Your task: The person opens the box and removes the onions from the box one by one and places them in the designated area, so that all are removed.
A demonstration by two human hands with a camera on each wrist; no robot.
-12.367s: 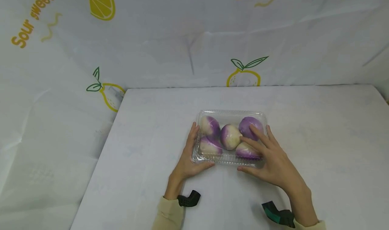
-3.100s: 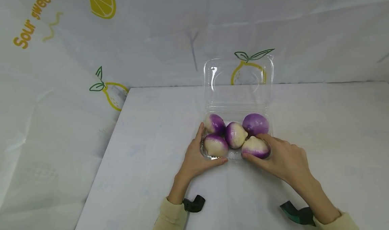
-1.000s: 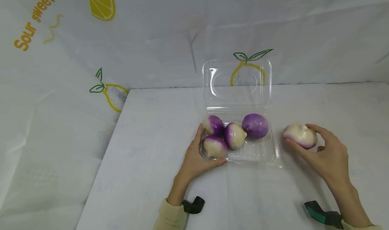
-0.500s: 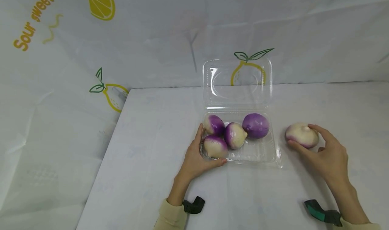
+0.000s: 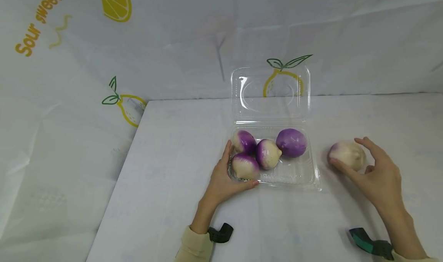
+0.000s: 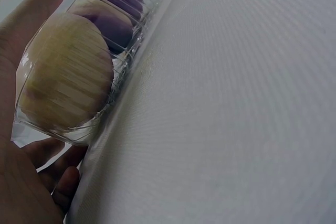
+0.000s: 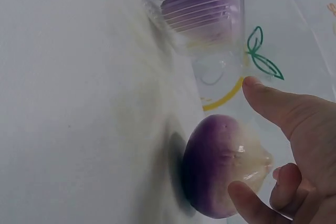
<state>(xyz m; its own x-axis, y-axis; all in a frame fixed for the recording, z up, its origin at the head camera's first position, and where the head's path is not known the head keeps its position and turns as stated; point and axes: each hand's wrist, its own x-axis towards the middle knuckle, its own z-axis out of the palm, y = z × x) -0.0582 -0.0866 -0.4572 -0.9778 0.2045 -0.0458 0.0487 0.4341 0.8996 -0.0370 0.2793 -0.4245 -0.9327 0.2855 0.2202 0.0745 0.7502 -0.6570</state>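
Head view: one round purple-white turnip [image 5: 347,154] is out, four inside clear plastic box [image 5: 297,173]; left hand [image 5: 221,181] grips box, right hand [image 5: 380,177] spread.

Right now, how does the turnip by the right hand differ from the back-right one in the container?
Place: the outside turnip, by the right hand, is right of the clear container; the back-right turnip is inside.
Color: in the head view, the outside turnip shows mostly white, the back-right turnip only purple.
Pose: the outside turnip's pointed tip shows; the back-right turnip's does not.
Both are rounded and glossy.
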